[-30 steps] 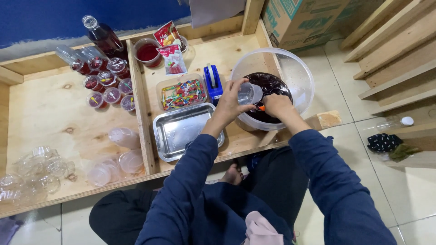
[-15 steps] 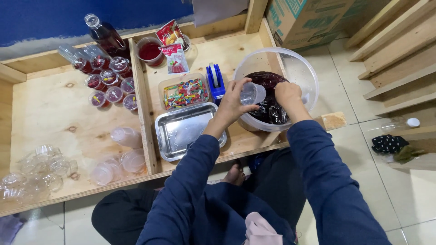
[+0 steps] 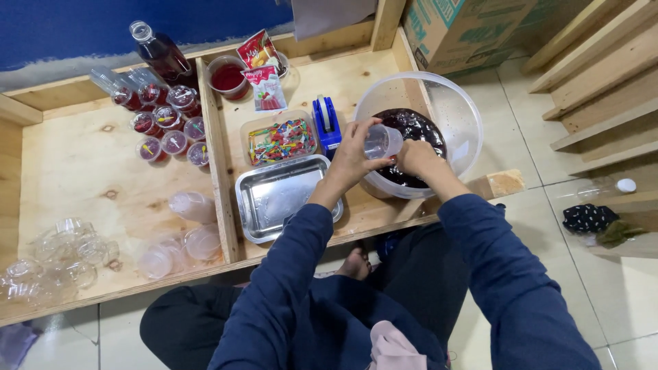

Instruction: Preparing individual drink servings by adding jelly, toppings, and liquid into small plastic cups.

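Clamped around a small clear plastic cup (image 3: 381, 142), the grip of the left hand (image 3: 353, 159) holds it tilted over the near rim of a big clear bowl (image 3: 458, 109), right of centre in the frame. Beside it the right hand (image 3: 415, 157) reaches into the bowl above the dark red jelly (image 3: 418, 127); its grip looks closed, but on what I cannot tell. Just left of the bowl stand a blue tape dispenser (image 3: 327, 122), a tub of coloured sprinkles (image 3: 279, 140) and an empty steel tray (image 3: 277, 197) on the wooden surface (image 3: 75, 171). Filled little cups (image 3: 168, 130) cluster at upper left, empty clear cups (image 3: 55, 253) at lower left.
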